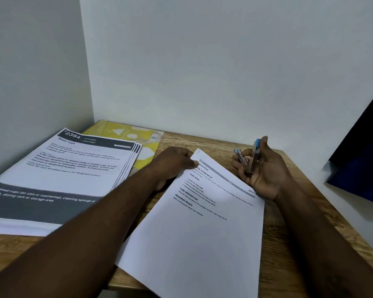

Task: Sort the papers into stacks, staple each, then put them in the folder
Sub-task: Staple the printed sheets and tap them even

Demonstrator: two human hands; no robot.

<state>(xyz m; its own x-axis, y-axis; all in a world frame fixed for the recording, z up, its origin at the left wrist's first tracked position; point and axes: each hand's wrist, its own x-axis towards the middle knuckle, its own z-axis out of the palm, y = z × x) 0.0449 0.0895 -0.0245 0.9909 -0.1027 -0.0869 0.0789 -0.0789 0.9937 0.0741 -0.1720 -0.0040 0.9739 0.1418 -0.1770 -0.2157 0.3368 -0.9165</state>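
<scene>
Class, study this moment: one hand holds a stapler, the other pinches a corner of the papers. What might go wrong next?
1. The stapler looks swung open in the right hand; it may pinch a finger or spill staples.
2. The left hand pinches only one corner of the papers, which overhang the table at its near edge; sheets may slip out of line.
3. The other stack lies fanned over the yellow folder; stapled so, it would be crooked.
</scene>
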